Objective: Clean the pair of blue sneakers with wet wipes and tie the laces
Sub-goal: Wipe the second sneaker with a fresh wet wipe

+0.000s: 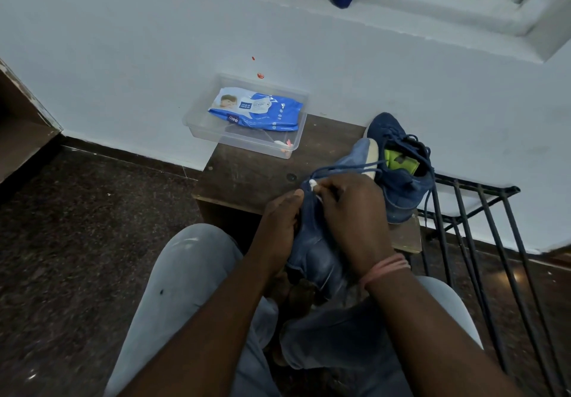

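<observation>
One blue sneaker (315, 242) is gripped by the left hand (278, 223) above the wooden stool (247, 174); a white wipe (312, 184), apparently, is pinched by the right hand (349, 208). The second sneaker (401, 180) rests on the stool.

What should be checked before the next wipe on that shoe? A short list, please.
1. Shoe held firm by left hand: ok.
2. Wipe pinched in right hand: ok.
3. Wipe clean enough: cannot tell, mostly hidden.
4. Laces tied: not ok, loose.
5. Wipes packet in its clear tray on the stool: ok.
6. Second shoe steady on the stool: ok.
</observation>
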A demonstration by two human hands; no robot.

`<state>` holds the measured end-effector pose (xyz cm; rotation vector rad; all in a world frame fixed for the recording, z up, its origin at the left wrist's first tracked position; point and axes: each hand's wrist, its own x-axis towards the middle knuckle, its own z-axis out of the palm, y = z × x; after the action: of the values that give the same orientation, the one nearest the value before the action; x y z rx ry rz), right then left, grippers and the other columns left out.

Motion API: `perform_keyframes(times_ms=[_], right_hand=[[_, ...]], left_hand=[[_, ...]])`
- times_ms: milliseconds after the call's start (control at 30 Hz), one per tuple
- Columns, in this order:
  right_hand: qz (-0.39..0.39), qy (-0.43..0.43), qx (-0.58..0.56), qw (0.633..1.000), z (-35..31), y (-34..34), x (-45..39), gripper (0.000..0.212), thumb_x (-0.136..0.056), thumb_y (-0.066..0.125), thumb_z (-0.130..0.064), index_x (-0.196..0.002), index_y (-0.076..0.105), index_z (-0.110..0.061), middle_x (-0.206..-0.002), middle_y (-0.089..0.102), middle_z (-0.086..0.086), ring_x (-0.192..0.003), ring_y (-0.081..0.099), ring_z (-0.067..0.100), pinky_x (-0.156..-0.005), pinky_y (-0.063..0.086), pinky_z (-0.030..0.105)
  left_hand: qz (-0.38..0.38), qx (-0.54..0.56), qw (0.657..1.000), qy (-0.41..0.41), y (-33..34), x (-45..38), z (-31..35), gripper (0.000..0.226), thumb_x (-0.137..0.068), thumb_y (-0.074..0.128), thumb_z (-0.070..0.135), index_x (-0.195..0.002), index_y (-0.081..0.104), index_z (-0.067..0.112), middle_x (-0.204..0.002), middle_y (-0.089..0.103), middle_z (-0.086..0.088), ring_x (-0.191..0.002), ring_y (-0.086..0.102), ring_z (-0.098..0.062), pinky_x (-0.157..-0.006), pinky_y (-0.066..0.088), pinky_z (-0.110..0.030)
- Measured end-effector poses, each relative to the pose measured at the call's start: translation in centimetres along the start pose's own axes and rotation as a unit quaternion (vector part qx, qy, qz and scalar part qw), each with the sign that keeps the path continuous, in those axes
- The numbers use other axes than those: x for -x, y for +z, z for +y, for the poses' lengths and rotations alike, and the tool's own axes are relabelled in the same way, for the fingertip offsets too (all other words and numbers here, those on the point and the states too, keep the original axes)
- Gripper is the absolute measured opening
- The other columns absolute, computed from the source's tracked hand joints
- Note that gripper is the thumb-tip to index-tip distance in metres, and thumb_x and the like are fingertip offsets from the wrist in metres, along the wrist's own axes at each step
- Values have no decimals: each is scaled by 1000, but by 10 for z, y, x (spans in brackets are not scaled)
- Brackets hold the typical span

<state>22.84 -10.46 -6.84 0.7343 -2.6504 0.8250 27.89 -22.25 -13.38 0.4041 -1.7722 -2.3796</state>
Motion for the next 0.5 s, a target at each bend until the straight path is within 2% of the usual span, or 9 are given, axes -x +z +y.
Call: perform_keyframes(times_ms=[100,167,233,267,400,500], right_hand=[[-36,-18,-5,999,-2,-2,6,14,-90,68,-13,-78,76,-15,-81,71,2,-75,63,18,-76,52,37],[-92,-39,19,995,-8,-7,32,14,-90,67,-16,-80,77,-17,-81,70,1,-75,62,19,-74,52,37],[-115,-48,28,992,-13,-12,46,12,-86,69,-14,-83,79,-19,-81,70,1,-75,63,21,-72,52,34],[-103,-46,29,993,-11,-12,42,11,-84,70,-13,-82,79,-19,-80,71,2,-73,63,21,-70,51,32],[-14,9,30,999,2,-5,8,17,-84,71,-13,-68,71,-16,-70,69,3,-66,62,22,-65,42,27],[-15,27,7,1000,-1,-4,14,18,-91,66,-21,-75,73,-18,-76,71,0,-70,64,19,-69,50,35]], left_hand=[[8,-47,999,11,-2,2,6,36,-102,44,33,-89,69,11,-86,70,-3,-85,64,-17,-84,52,-41],[17,-45,999,-8,-2,1,7,35,-105,46,33,-95,71,12,-95,75,-7,-92,69,-22,-87,54,-41],[14,-30,999,-23,1,3,10,33,-109,44,29,-106,71,10,-104,76,-10,-99,71,-24,-88,55,-37],[13,-34,999,-17,2,4,12,33,-109,43,27,-106,71,9,-103,76,-8,-97,71,-21,-87,54,-34],[-1,-107,993,49,5,7,15,36,-108,41,24,-82,64,16,-77,68,8,-76,62,-7,-77,49,-28],[6,-104,994,31,2,7,15,37,-107,43,28,-79,66,27,-76,68,10,-76,62,-5,-78,48,-29]])
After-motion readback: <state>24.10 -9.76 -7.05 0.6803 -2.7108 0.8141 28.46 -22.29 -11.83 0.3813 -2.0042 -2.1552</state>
